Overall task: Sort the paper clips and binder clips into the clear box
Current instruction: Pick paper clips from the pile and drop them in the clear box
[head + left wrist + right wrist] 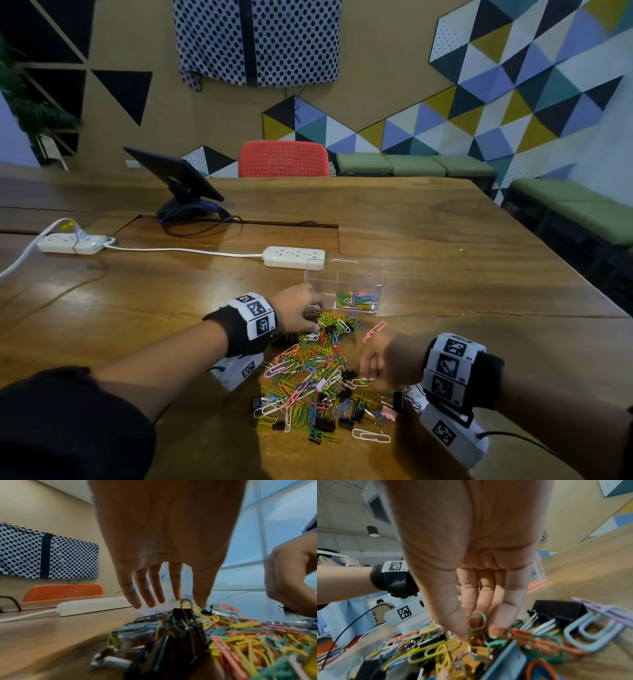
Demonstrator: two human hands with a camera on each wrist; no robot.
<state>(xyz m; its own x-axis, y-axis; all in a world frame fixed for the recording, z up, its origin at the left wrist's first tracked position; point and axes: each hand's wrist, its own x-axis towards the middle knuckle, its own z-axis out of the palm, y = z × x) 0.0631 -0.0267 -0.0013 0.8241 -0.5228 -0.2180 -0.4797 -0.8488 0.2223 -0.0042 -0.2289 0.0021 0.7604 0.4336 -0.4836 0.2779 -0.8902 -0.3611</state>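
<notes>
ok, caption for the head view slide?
Both hands work a pile of coloured paper clips beside a partly filled clear box.

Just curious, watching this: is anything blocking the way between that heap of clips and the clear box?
Nothing visible does. The clear box stands open-topped just beyond the pile of clips, with only bare table between. The left hand hovers at the pile's far edge beside the box, not over its opening.

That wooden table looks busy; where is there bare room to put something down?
The brown wooden table is bare right of the clear plastic box, out to its right edge, and left of the left hand, below the white power strips. It is crowded between the left hand and the right hand, where the heap of coloured paper clips and black binder clips lies.
</notes>
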